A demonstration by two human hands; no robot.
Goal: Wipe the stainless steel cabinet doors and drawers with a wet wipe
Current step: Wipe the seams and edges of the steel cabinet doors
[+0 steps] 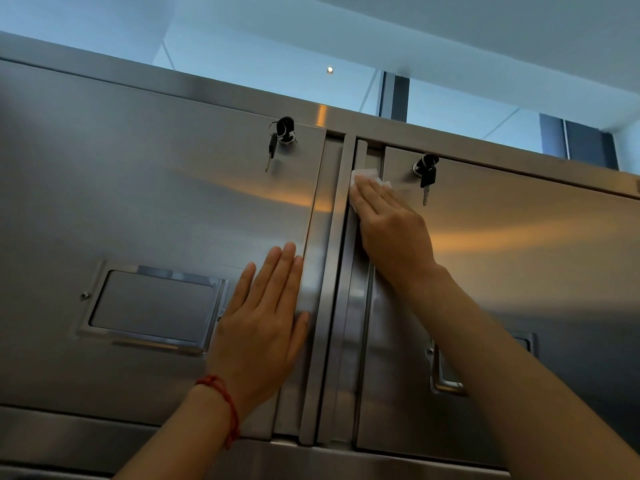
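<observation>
Flat under my right hand (388, 223) lies the wet wipe (363, 174), pinned by outstretched fingers against the inner edge of the right cabinet door (519, 258), its white corners peeking out past my fingertips just beside the centre post (337, 271). Right of the wipe, keys (426, 178) hang from that door's lock. Across the post, my left hand (263, 327) rests open and holding nothing, palm flat on the left door (138, 188), a red bracelet (225, 407) at the wrist.
</observation>
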